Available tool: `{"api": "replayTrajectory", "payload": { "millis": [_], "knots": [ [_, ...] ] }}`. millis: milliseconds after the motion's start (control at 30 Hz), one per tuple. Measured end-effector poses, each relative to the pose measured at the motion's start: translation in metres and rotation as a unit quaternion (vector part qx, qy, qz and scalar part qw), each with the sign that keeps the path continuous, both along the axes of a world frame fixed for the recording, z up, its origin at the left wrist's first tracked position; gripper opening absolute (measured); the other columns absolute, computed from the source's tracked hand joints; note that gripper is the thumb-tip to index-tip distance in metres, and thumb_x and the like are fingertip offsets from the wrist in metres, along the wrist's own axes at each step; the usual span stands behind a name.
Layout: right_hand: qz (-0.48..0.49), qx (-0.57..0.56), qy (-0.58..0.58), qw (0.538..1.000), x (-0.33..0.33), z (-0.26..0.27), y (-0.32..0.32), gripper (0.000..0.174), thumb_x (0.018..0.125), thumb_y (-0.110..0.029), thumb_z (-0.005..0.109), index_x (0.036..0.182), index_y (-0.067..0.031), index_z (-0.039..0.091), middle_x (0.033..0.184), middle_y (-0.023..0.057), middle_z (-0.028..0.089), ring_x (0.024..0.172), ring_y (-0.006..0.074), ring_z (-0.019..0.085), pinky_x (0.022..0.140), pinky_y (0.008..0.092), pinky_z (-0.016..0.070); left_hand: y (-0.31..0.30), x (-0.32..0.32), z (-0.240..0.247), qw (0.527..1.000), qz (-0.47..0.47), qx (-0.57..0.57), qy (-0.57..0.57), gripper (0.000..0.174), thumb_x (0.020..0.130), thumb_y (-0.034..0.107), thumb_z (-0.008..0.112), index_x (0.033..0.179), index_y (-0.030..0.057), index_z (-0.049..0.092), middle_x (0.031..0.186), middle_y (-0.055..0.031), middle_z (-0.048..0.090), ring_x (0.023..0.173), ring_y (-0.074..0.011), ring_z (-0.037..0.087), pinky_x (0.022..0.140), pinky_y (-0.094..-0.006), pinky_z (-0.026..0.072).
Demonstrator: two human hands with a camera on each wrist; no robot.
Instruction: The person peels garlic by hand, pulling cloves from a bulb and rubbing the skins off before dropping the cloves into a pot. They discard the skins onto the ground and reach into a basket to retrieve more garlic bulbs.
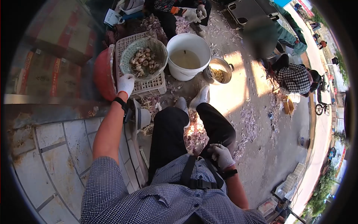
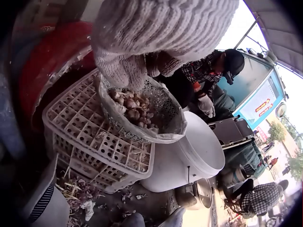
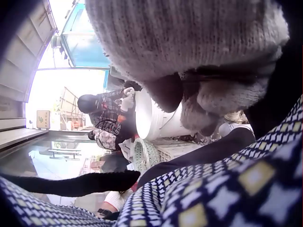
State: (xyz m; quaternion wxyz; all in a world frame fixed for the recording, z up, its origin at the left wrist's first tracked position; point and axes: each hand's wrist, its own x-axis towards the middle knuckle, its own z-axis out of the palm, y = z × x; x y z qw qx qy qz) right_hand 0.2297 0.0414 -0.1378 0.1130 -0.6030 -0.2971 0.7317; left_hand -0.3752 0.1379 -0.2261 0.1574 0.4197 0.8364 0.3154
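My gloved left hand (image 1: 126,83) is at the near left rim of a green mesh basket (image 1: 128,56) with a clear plastic liner. In the left wrist view its bent fingers (image 2: 125,71) reach over the rim, just above the garlic bulbs (image 2: 135,109) inside. The basket stands on an upturned-looking white plastic crate (image 1: 149,87). My gloved right hand (image 1: 222,156) is over my right thigh, its fingers curled round a thin dark object (image 3: 208,75). Most of that object is hidden by the glove, and I cannot tell its kind.
A white bucket (image 1: 188,72) with cloudy liquid stands right of the basket. Beside it sits a metal pot (image 1: 219,80) holding pale peeled cloves. A red tub (image 1: 102,74) leans at the left, and a light hat (image 1: 142,116) is below the crate. Garlic skins litter the floor; people sit nearby.
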Motion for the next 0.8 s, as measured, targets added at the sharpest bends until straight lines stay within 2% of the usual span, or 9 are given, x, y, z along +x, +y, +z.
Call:
{"api": "replayTrajectory", "payload": {
  "millis": [33,133,333,367,500,633,733,767,800],
  "knots": [
    [-0.007,-0.012,0.001,1.000,-0.002,-0.001,0.003,0.032,0.105,-0.024,0.056,0.125,0.0000,0.064,0.101,0.0108,0.075,0.063,0.0097,0.060,0.057,0.0236,0.0472,0.005,0.000,-0.001,1.000,0.007,-0.027,-0.002,0.022,0.090,0.019,0.068,0.104,0.0046,0.076,0.097,-0.0192,0.075,0.093,-0.0327,0.073,0.082,-0.0389,0.0534],
    [-0.021,-0.036,-0.002,0.999,-0.006,-0.004,0.007,0.032,0.105,-0.023,0.055,0.126,0.0005,0.063,0.101,0.0114,0.075,0.061,0.0093,0.060,0.056,0.0229,0.0475,0.019,-0.008,-0.022,0.999,0.016,-0.045,0.004,0.023,0.089,0.024,0.067,0.104,0.0095,0.078,0.103,-0.0175,0.075,0.100,-0.0379,0.070,0.085,-0.0437,0.0543],
    [-0.074,-0.062,0.021,0.995,-0.014,0.011,0.015,0.032,0.104,-0.022,0.057,0.126,0.0011,0.063,0.101,0.0123,0.075,0.062,0.0106,0.060,0.058,0.0238,0.0481,0.060,-0.007,-0.036,0.996,-0.025,-0.087,0.006,0.024,0.092,0.025,0.066,0.109,0.0106,0.076,0.107,-0.0160,0.075,0.104,-0.0386,0.069,0.090,-0.0452,0.0537],
    [-0.105,-0.067,0.036,0.992,-0.014,0.015,0.016,0.032,0.104,-0.022,0.057,0.126,0.0013,0.063,0.100,0.0125,0.075,0.063,0.0113,0.060,0.059,0.0244,0.0482,0.069,-0.006,-0.036,0.993,-0.058,-0.099,0.014,0.028,0.093,0.026,0.065,0.115,0.0104,0.074,0.116,-0.0156,0.073,0.110,-0.0382,0.067,0.094,-0.0450,0.0531],
    [-0.090,-0.047,-0.048,0.994,-0.004,0.034,0.023,0.035,0.101,-0.024,0.060,0.125,0.0014,0.063,0.100,0.0133,0.075,0.064,0.0133,0.060,0.059,0.0262,0.0478,0.102,0.005,-0.064,0.991,-0.080,-0.099,0.043,0.032,0.094,0.026,0.065,0.121,0.0102,0.071,0.126,-0.0161,0.069,0.115,-0.0379,0.065,0.099,-0.0449,0.0520],
    [-0.095,-0.062,-0.075,0.991,-0.008,0.031,0.027,0.033,0.102,-0.020,0.058,0.125,0.0031,0.063,0.099,0.0127,0.075,0.063,0.0112,0.059,0.058,0.0252,0.0476,0.135,0.021,-0.074,0.972,-0.172,-0.128,0.093,0.044,0.095,0.017,0.062,0.138,0.0140,0.057,0.142,-0.0149,0.059,0.123,-0.0403,0.060,0.102,-0.0488,0.0507],
    [-0.095,-0.092,-0.078,0.988,-0.014,0.028,0.031,0.031,0.103,-0.017,0.057,0.124,0.0045,0.062,0.099,0.0125,0.075,0.062,0.0099,0.059,0.058,0.0241,0.0478,0.157,0.027,-0.083,0.961,-0.233,-0.097,0.117,0.044,0.094,0.012,0.059,0.138,0.0138,0.056,0.144,-0.0155,0.057,0.125,-0.0399,0.058,0.103,-0.0492,0.0504],
    [-0.094,-0.099,-0.075,0.988,-0.015,0.027,0.034,0.031,0.103,-0.017,0.057,0.124,0.0049,0.062,0.098,0.0125,0.075,0.061,0.0096,0.059,0.058,0.0236,0.0477,0.163,0.029,-0.084,0.954,-0.233,-0.154,0.108,0.046,0.094,0.008,0.054,0.139,0.0136,0.056,0.146,-0.0156,0.055,0.126,-0.0399,0.058,0.103,-0.0501,0.0503],
    [-0.096,-0.103,-0.078,0.987,-0.015,0.026,0.035,0.031,0.103,-0.017,0.057,0.124,0.0049,0.062,0.098,0.0125,0.075,0.061,0.0096,0.059,0.058,0.0236,0.0477,0.168,0.028,-0.093,0.953,-0.236,-0.157,0.105,0.046,0.094,0.008,0.054,0.139,0.0136,0.056,0.146,-0.0156,0.055,0.126,-0.0399,0.058,0.103,-0.0501,0.0503]
  ]
}}
